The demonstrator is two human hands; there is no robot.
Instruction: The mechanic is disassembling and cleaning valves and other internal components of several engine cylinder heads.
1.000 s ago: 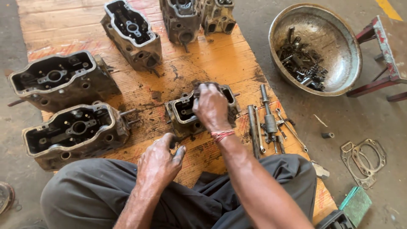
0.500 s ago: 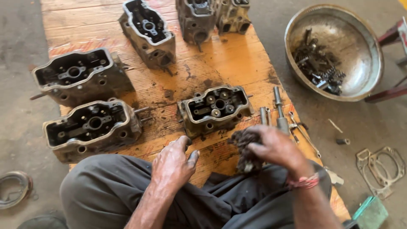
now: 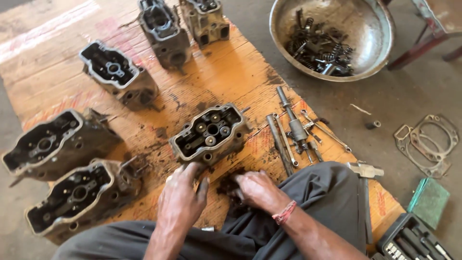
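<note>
Resting palm-down on the orange wooden board (image 3: 226,77), the left hand (image 3: 182,200) spreads its greasy fingers so that the fingertips touch the near edge of the grimy grey metal cylinder head (image 3: 210,133) lying open side up in the middle of the board; the hand grips nothing, only leans there with the wrist bent back toward the lap. Just right of it, and nearer the person than that cylinder head, the right hand (image 3: 257,190) curls loosely over a dark clump of greasy dirt (image 3: 226,185), knuckles up, a red thread band at the wrist; whether the fingers actually pinch the clump cannot be told.

Right of the cylinder head lies a row of long steel hand tools (image 3: 293,127), wrenches and a socket extension, side by side. Left of it sit two larger grimy engine castings (image 3: 62,168), one behind the other, and farther back stand three more similar castings (image 3: 159,43). Far right and behind it, off the board, a dented round metal basin (image 3: 375,33) holds dark springs and small parts. Well to the right, thin metal gaskets (image 3: 428,139) lie on the concrete floor.
</note>
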